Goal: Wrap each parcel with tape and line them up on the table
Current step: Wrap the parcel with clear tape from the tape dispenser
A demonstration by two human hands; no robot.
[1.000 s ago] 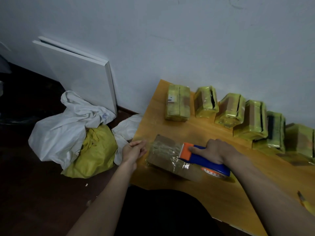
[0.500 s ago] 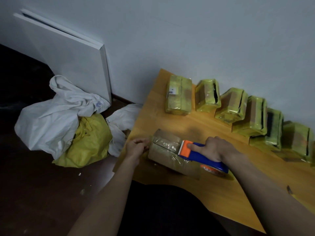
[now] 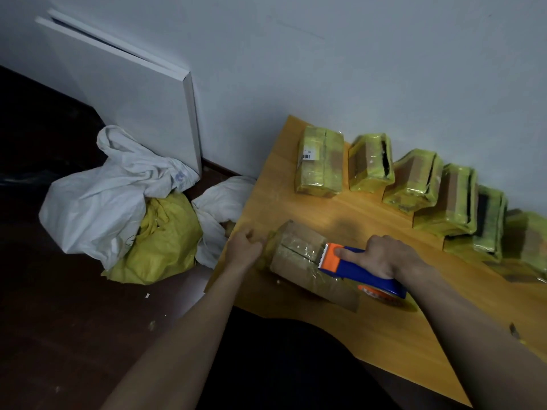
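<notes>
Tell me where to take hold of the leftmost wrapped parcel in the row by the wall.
Probably grip the leftmost wrapped parcel across its two long sides, coming from above. It lies flat on the table, with the left side free and a small gap to its right-hand neighbour.

The worktop (image 3: 370,327) is smooth orange-brown wood with a soft sheen. Between the two hands' fingers, the parcel (image 3: 299,255) is matt brown cardboard under glossy, wrinkled clear tape. The dispenser (image 3: 358,270) under the right fingers is smooth blue and orange plastic. Beyond them, the wrapped parcels (image 3: 414,184) gleam in crinkled yellowish film.
</notes>
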